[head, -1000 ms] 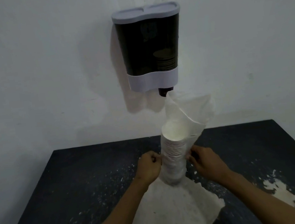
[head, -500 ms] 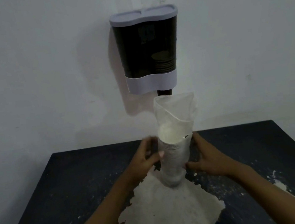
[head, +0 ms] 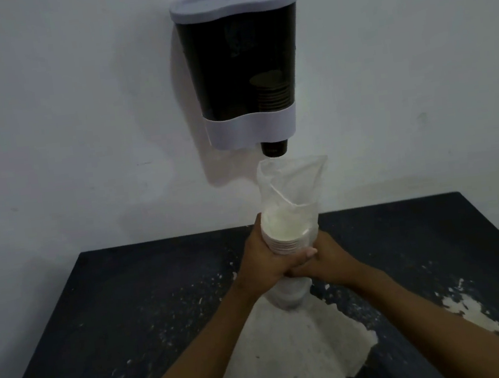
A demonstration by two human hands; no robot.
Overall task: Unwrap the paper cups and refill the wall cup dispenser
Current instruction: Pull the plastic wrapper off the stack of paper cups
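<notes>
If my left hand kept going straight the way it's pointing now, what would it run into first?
Your left hand grips the wrapped cup stack, fingers pointing right across its front. Going on that way, it would likely meet your right hand first, whose grip overlaps it there. Depth is unclear.

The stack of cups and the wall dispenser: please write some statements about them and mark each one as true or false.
1. Both hands grip the wrapped stack of cups. True: the left hand and right hand are wrapped round it.
2. The plastic wrapper is fully removed. False: it rises open above the top cup and covers the stack.
3. The dispenser lid is open. False: the grey lid sits closed on top.
4. A dark cup pokes out under the dispenser. True.
5. The stack lies flat on the table. False: it stands upright.
</notes>
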